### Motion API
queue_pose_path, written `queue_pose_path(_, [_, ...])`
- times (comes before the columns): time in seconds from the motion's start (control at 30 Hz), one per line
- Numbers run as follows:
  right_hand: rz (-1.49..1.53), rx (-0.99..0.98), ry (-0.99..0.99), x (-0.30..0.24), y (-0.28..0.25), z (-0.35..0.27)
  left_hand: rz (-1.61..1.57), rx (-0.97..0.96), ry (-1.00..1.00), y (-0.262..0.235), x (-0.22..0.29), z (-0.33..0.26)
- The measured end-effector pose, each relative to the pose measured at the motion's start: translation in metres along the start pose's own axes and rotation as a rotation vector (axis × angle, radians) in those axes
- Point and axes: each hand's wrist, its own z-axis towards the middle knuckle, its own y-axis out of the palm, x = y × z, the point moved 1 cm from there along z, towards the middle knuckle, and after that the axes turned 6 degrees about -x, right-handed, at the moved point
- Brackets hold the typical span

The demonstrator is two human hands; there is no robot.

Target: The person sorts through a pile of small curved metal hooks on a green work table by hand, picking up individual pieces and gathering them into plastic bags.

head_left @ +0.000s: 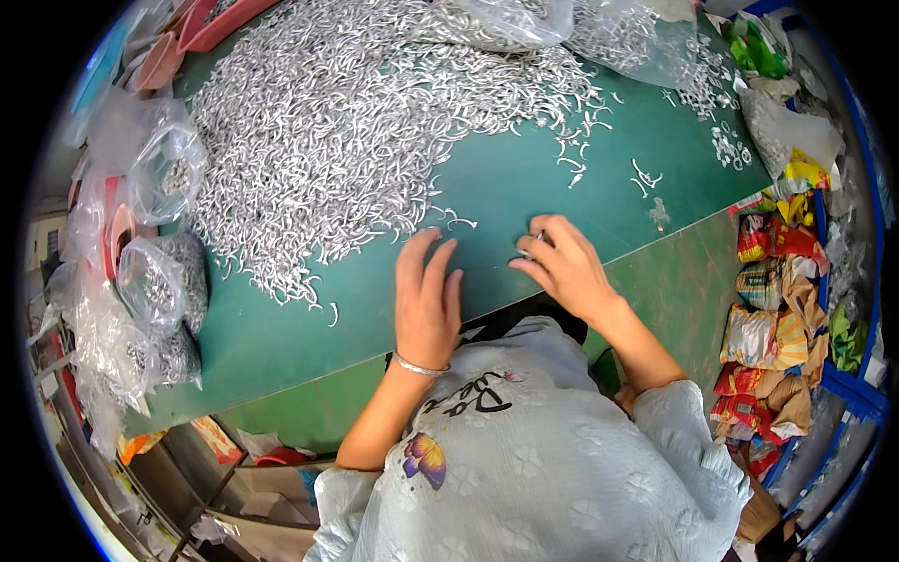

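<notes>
A broad heap of small curved silvery metal pieces [318, 131] spreads over the green table. My left hand [426, 304], with a bangle on its wrist, is at the heap's near edge. Its fingers are stretched out and slightly apart, and the fingertips reach beside a few loose curved pieces [454, 219]. My right hand [568, 267] is over bare tabletop to the right of it, fingers bent toward the thumb. A small silvery bit shows at those fingers, too small to make out.
Clear plastic bags of metal parts [164, 281] line the table's left side, and another bag [637, 37] lies at the far right. Small rings [730, 148] lie near the right edge of the green table [272, 361]. Colourful sacks [763, 337] stand beyond it, by blue shelving.
</notes>
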Motion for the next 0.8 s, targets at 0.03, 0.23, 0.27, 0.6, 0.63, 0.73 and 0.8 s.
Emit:
queue_pose_path(0.03, [-0.022,0.046,-0.002,0.007,-0.005,-0.004,-0.006,-0.011,-0.015,-0.001,-0.004,0.0])
queue_pose_path(0.23, [-0.242,0.295,0.216,0.073,-0.048,-0.023,0.062,-0.007,0.041,0.004,-0.003,0.007])
queue_pose_path(0.27, [-0.317,0.305,0.24,0.078,-0.055,-0.021,0.08,-0.02,0.058,0.006,-0.002,0.01])
queue_pose_path(0.6, [-0.454,0.212,0.222,0.039,-0.018,0.044,0.383,-0.153,0.098,0.02,-0.013,0.028])
queue_pose_path(0.63, [-0.448,0.176,0.202,0.032,-0.015,0.044,0.373,-0.143,0.082,0.016,-0.018,0.023])
queue_pose_path(0.73, [-0.353,0.128,0.069,0.017,0.004,0.04,0.343,-0.129,0.058,0.005,-0.024,0.013])
queue_pose_path(0.8, [-0.322,0.139,0.04,0.019,0.005,0.036,0.337,-0.128,0.046,0.0,-0.024,0.009])
